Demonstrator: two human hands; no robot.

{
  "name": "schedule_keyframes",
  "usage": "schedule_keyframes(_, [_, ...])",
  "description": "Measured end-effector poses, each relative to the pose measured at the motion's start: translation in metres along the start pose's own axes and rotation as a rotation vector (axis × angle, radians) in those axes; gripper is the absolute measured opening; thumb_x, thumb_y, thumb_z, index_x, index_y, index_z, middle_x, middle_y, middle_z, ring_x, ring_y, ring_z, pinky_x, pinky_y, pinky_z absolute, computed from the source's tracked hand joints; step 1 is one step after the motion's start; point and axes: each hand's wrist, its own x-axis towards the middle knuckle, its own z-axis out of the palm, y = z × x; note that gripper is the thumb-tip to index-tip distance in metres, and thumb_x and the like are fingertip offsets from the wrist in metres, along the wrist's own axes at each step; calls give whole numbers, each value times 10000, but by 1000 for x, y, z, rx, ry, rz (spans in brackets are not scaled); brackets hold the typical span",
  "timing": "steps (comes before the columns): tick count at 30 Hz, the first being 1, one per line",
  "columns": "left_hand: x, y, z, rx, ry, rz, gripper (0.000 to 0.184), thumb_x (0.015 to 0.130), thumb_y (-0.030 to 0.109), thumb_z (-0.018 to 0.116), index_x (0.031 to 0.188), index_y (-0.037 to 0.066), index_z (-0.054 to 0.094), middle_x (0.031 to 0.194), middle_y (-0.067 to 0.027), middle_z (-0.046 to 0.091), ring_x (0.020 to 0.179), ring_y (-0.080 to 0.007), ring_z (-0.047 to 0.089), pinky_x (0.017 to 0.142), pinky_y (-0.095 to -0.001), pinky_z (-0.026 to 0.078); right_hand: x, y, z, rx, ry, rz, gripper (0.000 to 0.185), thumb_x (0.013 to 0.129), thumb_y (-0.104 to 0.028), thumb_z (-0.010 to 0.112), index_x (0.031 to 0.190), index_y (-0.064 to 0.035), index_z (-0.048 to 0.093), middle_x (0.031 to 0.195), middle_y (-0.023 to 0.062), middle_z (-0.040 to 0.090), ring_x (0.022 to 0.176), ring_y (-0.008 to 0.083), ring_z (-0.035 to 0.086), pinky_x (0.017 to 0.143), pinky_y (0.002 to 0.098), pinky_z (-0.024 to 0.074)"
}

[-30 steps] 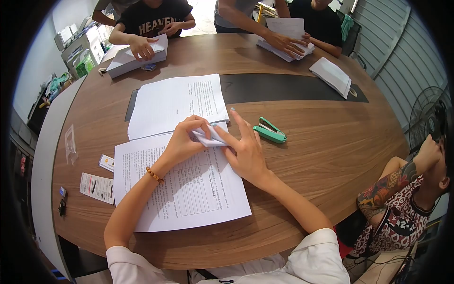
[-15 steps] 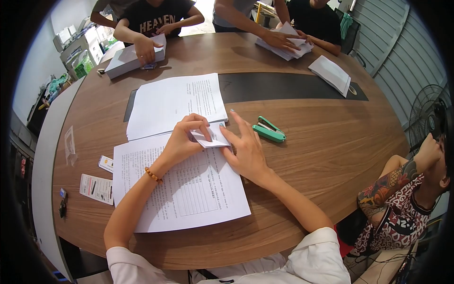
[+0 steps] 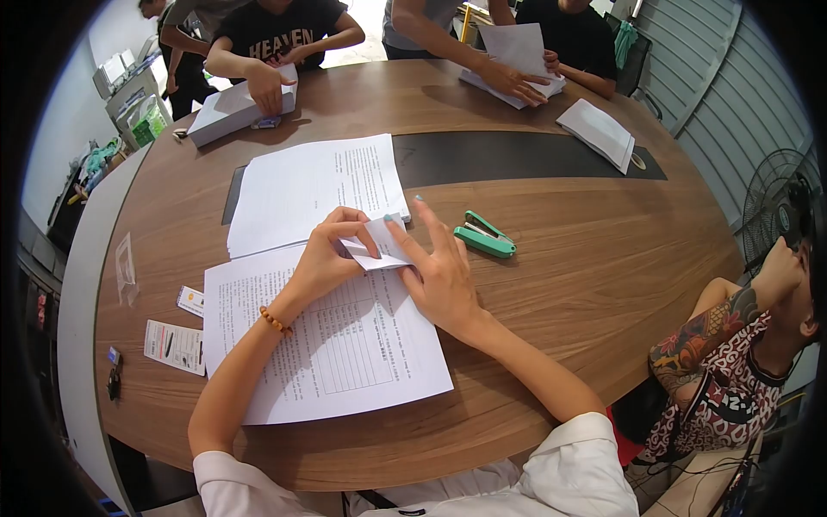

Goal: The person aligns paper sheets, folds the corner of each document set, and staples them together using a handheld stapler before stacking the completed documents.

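Observation:
A small folded piece of white paper (image 3: 385, 244) is held up over the printed sheets. My left hand (image 3: 334, 256), with a beaded bracelet at the wrist, pinches its left side with curled fingers. On the right edge, the thumb and index finger of my right hand (image 3: 444, 280) grip the paper, while its other fingers stretch upward. Beneath both hands lies a printed sheet with a table on it (image 3: 345, 345). Behind that sits a stack of printed pages (image 3: 314, 185). A green stapler (image 3: 485, 235) rests on the table to the right of my right hand.
Cards (image 3: 175, 346) and a clear plastic piece (image 3: 126, 269) lie at the left. A co-worker's hand rests on a thick paper stack (image 3: 226, 115); others handle papers (image 3: 515, 60) at the back. Folded paper (image 3: 599, 133) lies far right. A tattooed person sits at the right.
The folded paper's upper flap stands a little higher between my fingers. Across the table, a co-worker's sheet has been raised upright. Another person has come into view at the back left.

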Motion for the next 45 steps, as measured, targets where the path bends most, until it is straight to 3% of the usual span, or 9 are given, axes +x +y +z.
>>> schedule_keyframes(4, [1, 4, 0, 150, -1, 70, 175, 576, -27, 676, 699, 88, 629, 743, 14, 547, 864, -90, 500, 681, -217, 419, 0, 3, 3, 79, 14, 100, 587, 732, -144, 640, 1280, -48, 451, 1356, 227, 317, 1206, 331, 374, 934, 422, 332])
schedule_keyframes(6, [-2, 15, 2, -165, 39, -160, 182, 574, -11, 694, 703, 85, 609, 696, 24, 542, 811, -85, 508, 720, -227, 410, -1, 4, 4, 120, 20, 131, 596, 734, -167, 644, 1277, -26, 445, 1356, 231, 315, 1207, 338, 372, 935, 431, 330])
schedule_keyframes(10, [2, 7, 0, -79, 5, -59, 178, 566, -6, 708, 691, 83, 619, 686, 27, 545, 788, -100, 519, 720, -222, 411, -2, 7, 2, 24, -58, 108, 542, 743, -198, 636, 1236, -27, 490, 1360, 225, 314, 1228, 332, 352, 940, 438, 317])
schedule_keyframes(19, [2, -6, 1, 30, 7, 48, 176, 542, 14, 736, 693, 88, 684, 1047, -48, 527, 919, -142, 500, 692, -220, 456, -1, 4, 0, 46, -42, 49, 422, 726, -151, 645, 1139, -89, 589, 1362, 219, 317, 1240, 310, 343, 930, 422, 323])
schedule_keyframes(24, [1, -3, -2, 83, -17, -33, 188, 547, 3, 726, 712, 80, 677, 946, -31, 539, 931, -129, 506, 652, -198, 463, -1, 2, -1, 11, 0, -2, 470, 729, -127, 639, 1193, -143, 562, 1366, 217, 309, 1226, 307, 363, 927, 420, 327])
schedule_keyframes(31, [-1, 1, 0, -190, 25, -102, 187, 556, 30, 731, 722, 88, 668, 777, -7, 517, 831, -98, 490, 686, -230, 432, -2, 5, 5, 90, 6, 129, 576, 747, -186, 636, 1277, -49, 458, 1371, 231, 284, 1209, 335, 373, 928, 444, 324])
schedule_keyframes(34, [2, -1, -4, 122, -93, -111, 177, 553, 40, 739, 704, 96, 666, 776, 6, 520, 868, -102, 492, 709, -249, 440, -3, 8, 5, 25, -44, 108, 530, 750, -199, 631, 1231, -22, 498, 1366, 235, 290, 1210, 336, 371, 929, 443, 325])
schedule_keyframes(39, [1, -4, 1, 16, 4, 5, 145, 548, 43, 748, 651, 103, 665, 956, -32, 538, 990, -176, 490, 731, -259, 472, -2, 8, 3, 44, -51, 69, 452, 734, -188, 640, 1152, -32, 569, 1356, 236, 310, 1215, 338, 366, 926, 437, 327])
schedule_keyframes(45, [2, -11, 0, 43, -5, 78, 150, 552, 9, 725, 653, 104, 670, 1067, -53, 539, 996, -176, 506, 735, -263, 475, -3, 4, 3, 63, -21, 40, 454, 714, -125, 649, 1164, -129, 586, 1348, 228, 324, 1201, 332, 383, 924, 417, 333])
